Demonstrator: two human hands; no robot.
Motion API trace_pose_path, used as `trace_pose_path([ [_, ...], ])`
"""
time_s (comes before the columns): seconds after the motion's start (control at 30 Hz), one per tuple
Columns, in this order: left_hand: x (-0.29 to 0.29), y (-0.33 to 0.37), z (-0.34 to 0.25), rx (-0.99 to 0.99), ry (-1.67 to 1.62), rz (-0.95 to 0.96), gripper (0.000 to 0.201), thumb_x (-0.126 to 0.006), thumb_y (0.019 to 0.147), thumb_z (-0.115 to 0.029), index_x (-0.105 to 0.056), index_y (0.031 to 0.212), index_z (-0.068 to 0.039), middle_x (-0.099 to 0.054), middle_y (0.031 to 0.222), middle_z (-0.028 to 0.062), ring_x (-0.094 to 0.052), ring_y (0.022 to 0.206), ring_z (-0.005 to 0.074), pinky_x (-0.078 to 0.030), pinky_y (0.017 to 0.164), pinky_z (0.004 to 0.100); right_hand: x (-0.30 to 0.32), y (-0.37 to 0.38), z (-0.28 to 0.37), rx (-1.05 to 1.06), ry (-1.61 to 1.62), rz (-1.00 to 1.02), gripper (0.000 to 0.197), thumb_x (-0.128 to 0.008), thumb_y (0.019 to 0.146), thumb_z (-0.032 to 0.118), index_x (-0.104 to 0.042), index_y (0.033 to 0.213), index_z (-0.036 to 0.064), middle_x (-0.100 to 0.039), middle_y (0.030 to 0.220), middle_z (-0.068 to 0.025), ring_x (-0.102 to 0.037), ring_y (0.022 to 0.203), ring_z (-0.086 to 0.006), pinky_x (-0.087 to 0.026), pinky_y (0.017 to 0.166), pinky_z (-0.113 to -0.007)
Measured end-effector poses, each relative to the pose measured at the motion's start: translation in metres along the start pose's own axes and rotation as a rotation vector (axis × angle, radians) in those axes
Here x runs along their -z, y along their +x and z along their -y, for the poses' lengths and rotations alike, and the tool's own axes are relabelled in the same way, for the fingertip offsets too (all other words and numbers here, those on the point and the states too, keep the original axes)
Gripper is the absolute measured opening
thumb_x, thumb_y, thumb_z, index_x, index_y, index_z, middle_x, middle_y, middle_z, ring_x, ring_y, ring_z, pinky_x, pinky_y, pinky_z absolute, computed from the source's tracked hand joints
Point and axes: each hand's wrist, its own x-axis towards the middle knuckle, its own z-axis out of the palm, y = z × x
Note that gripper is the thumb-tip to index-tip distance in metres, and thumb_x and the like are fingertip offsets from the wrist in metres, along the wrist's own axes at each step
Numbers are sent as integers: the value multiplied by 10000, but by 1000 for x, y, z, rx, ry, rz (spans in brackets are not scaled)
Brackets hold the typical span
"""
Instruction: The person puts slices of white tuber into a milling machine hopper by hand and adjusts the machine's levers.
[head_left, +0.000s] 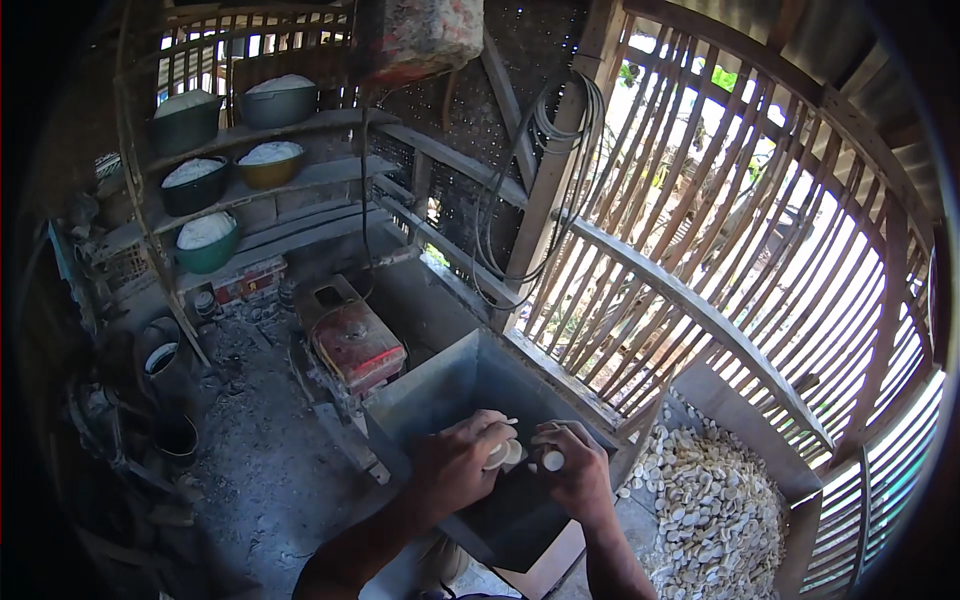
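Observation:
Both my hands are over a grey sheet-metal hopper (425, 390) with a wide square mouth and sloping walls. My left hand (462, 458) is closed around a few pale, round, dried-looking slices (497, 456), which show at its fingertips. Close beside it, my right hand (578, 468) has its fingers curled around another pale piece (553, 461), whose round end faces up. A large heap of similar pale slices (710, 505) lies just right of the hopper, behind wooden boards. The hopper's dark bottom is partly covered by my hands.
A dusty red engine-like machine (355, 345) stands left of the hopper. Bowls of white powder, including a green bowl (210, 250), sit on wooden shelves at the back left. Overhead hangs a worn container (420, 40). A coiled hose (550, 125) hangs by the slatted wall (690, 200).

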Motion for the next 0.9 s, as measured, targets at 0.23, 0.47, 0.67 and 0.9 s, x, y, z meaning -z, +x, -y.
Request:
trace_pose_path([
  [0.23, 0, 1, 0, -55, -34, -8, 333, -677, 741, -53, -633, 1067, -99, -638, 1142, 81, -660, 992, 283, -553, 797, 376, -1, 2, -2, -24, -34, 55, 334, -771, 706, 71, -653, 1018, 69, -651, 1093, -121, -666, 981, -316, -539, 833, -378],
  [0.47, -2, 4, 4, -98, -50, -94, 190, -657, 791, -40, -652, 977, -78, -684, 965, 89, -670, 924, 294, -544, 792, 373, -3, 5, 5, -75, -12, 44, 269, -755, 785, 145, -658, 1018, 52, -683, 1007, -109, -681, 930, -289, -546, 778, -359],
  [0.67, 0, 4, 3, -13, -24, -73, 93, -665, 793, -59, -634, 877, -81, -679, 868, 90, -660, 862, 294, -519, 732, 397, -3, 2, 10, -132, 9, -104, 206, -729, 825, 165, -663, 984, 50, -701, 956, -111, -691, 884, -291, -543, 753, -358],
  [0.9, -3, 2, 1, 63, 16, -162, 165, -738, 764, -104, -576, 782, -72, -618, 757, 76, -625, 741, 295, -488, 673, 404, -10, -12, -4, -6, 122, -422, 145, -709, 844, 102, -674, 944, 3, -716, 923, -120, -710, 816, -201, -535, 737, -298],
])
